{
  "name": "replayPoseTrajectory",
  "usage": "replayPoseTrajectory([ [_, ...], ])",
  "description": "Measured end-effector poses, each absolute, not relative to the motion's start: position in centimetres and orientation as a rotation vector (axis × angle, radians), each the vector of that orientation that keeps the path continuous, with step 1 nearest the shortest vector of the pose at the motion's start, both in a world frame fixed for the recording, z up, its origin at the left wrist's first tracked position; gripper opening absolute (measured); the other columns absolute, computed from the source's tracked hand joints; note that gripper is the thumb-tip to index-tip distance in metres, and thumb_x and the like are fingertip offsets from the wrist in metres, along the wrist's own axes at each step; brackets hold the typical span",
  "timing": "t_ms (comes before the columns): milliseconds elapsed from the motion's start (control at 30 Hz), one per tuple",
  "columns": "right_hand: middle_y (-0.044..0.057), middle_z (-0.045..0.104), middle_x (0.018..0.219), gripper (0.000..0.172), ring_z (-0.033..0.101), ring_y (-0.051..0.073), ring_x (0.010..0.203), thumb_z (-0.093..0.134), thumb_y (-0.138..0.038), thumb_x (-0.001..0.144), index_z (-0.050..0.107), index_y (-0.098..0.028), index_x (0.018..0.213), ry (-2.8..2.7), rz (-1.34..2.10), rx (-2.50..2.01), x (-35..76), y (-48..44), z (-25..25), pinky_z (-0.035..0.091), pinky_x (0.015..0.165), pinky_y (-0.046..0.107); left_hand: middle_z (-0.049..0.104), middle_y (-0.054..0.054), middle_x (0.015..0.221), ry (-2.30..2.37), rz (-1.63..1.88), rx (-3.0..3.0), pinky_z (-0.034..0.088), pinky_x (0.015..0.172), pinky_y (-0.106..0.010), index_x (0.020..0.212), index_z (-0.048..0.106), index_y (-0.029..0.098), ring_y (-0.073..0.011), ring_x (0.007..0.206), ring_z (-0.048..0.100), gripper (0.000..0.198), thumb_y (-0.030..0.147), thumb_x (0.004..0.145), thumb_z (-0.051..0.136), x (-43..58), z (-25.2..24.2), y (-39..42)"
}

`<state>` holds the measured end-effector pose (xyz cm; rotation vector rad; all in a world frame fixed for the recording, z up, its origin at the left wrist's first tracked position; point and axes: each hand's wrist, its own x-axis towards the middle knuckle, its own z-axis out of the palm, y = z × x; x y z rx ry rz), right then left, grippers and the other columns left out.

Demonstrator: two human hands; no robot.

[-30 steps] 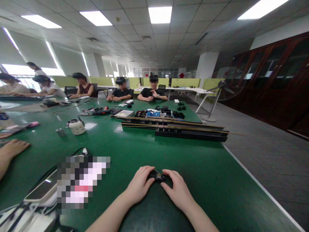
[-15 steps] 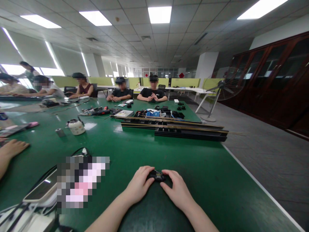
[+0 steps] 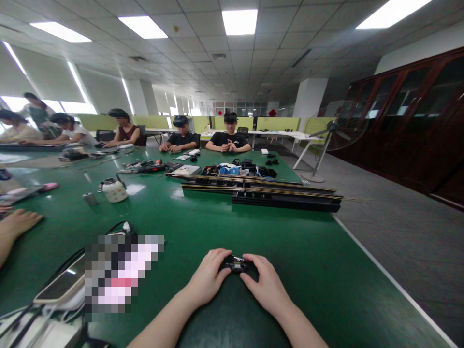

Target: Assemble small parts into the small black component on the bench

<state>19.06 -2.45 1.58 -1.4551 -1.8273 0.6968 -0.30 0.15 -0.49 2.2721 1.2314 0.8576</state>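
Note:
A small black device with rounded ends and some shiny metallic and yellowish parts on top lies between my hands, low over the green table. I cannot make out its exact kind. My left hand grips its left end, thumb on the near side and fingers on the far side. At the other end, the thumb and index finger of my right hand curve around it in the same way. Both ends of the device are partly hidden by my fingertips.
Long black rails with thin brass-coloured rods lie beyond my hands. To the left are a phone, cables, a white jar and a small metal cylinder. A co-worker's hand rests at far left. Several people sit around the green table.
My hands stay almost in place around the black device. Its top looks slightly tilted, with more of the shiny parts showing.

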Motion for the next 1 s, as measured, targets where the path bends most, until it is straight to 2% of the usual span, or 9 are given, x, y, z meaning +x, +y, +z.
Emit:
replayPoseTrajectory([
  [400, 0.005, 0.064, 0.106, 0.027, 0.054, 0.023, 0.105, 0.059, -0.026, 0.071, 0.063, -0.025, 0.098, -1.887, 0.673, -1.401, 19.10, -2.41, 1.66, 0.039, 0.094, 0.039, 0.055, -0.006, 0.114, 1.203, 0.832, 2.267, 0.039, 0.095, -0.038, 0.116, 0.052, 0.022, -0.0227, 0.107, 0.049, 0.043, 0.010, 0.076, 0.060, -0.38, -0.51, 0.17],
  [800, 0.004, 0.064, 0.108, 0.017, 0.052, 0.023, 0.109, 0.062, -0.026, 0.071, 0.066, -0.027, 0.087, -1.931, 0.692, -1.446, 19.19, -2.56, 2.05, 0.035, 0.096, 0.041, 0.057, -0.007, 0.114, 1.183, 0.819, 2.274, 0.039, 0.094, -0.041, 0.119, 0.050, 0.023, -0.0254, 0.107, 0.050, 0.046, 0.019, 0.076, 0.063, -0.28, 0.12, -0.22],
  [1000, 0.003, 0.065, 0.106, 0.016, 0.053, 0.022, 0.108, 0.062, -0.025, 0.072, 0.066, -0.027, 0.088, -1.952, 0.689, -1.409, 19.27, -2.65, 2.13, 0.035, 0.095, 0.039, 0.059, -0.006, 0.108, 1.189, 0.820, 2.306, 0.041, 0.091, -0.039, 0.114, 0.053, 0.023, -0.0244, 0.103, 0.053, 0.039, 0.020, 0.077, 0.062, -0.13, 0.19, -0.21],
])
